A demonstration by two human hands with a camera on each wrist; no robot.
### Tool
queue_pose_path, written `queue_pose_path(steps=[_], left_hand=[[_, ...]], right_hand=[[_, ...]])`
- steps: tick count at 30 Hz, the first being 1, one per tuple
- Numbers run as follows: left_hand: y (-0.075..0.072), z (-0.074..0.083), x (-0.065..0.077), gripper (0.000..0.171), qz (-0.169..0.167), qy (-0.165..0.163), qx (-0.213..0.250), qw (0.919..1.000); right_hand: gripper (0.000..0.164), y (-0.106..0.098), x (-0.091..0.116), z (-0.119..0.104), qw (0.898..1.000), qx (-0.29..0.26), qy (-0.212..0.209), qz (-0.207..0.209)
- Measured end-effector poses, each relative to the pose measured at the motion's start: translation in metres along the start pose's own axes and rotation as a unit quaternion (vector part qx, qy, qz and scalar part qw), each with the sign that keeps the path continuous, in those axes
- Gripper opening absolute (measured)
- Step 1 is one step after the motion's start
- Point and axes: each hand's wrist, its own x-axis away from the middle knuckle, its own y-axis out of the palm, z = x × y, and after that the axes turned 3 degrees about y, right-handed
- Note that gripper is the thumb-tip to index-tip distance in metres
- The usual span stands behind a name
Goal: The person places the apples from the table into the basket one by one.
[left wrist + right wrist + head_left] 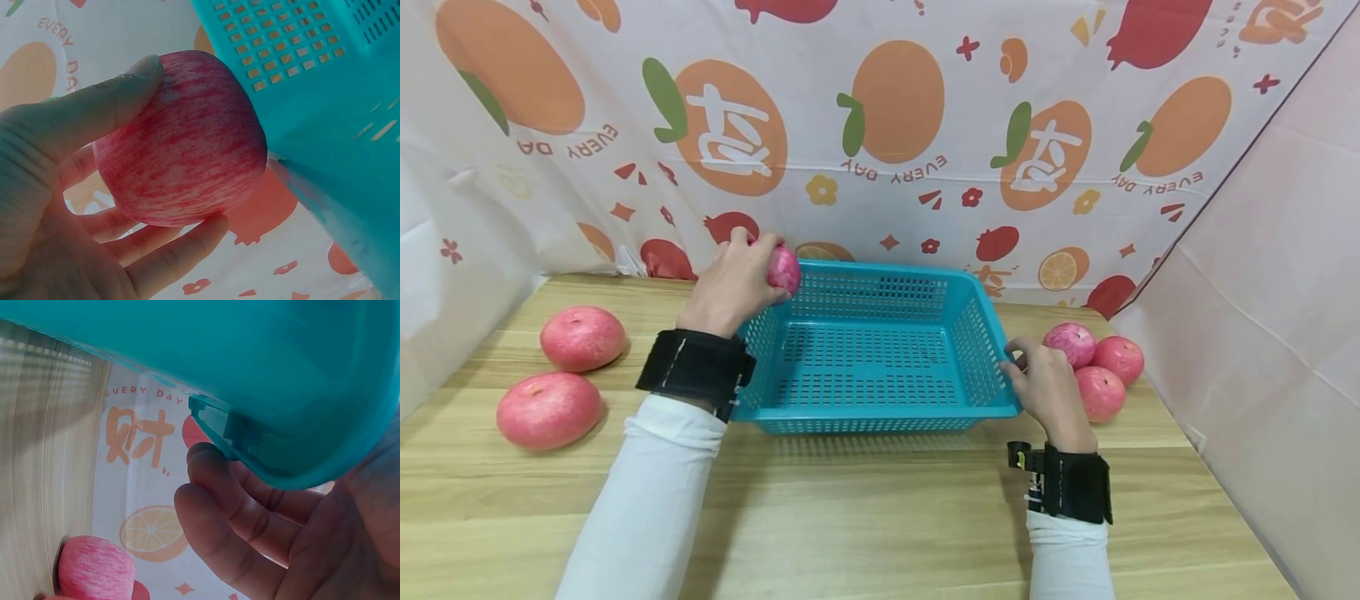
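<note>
My left hand [730, 279] grips a red-streaked apple [784, 272] at the back left corner of a teal plastic basket [887, 413]. In the left wrist view, thumb and fingers wrap the apple [181, 144], which is beside the basket's perforated wall [275, 44]. My right hand [1043, 383] holds the basket's right rim. From the right wrist view, its fingers [219, 519] curl at the underside of the rim [294, 481]; the thumb is hidden there. The basket's slotted floor shows no fruit on it.
Two pink-red apples [582, 338] lie on the wooden table [865, 517] at the left. Beyond my right hand, three more apples [1101, 393] sit close together. A fruit-printed cloth [880, 200] hangs behind the basket, with white sheeting [1262, 292] along the right side.
</note>
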Motion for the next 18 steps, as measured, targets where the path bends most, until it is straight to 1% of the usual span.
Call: queue_pose_path(steps=[5, 18], left_hand=[[0.0009, 0.0006, -0.0017, 0.071, -0.003, 0.001, -0.004, 1.0000], [0.0057, 0.0006, -0.0095, 0.072, -0.024, 0.004, -0.021, 0.9995]], right_hand=[[0.029, 0.0000, 0.0000, 0.0001, 1.000, 0.001, -0.002, 0.003], [0.029, -0.0002, -0.0002, -0.0002, 1.000, 0.002, 0.002, -0.003]])
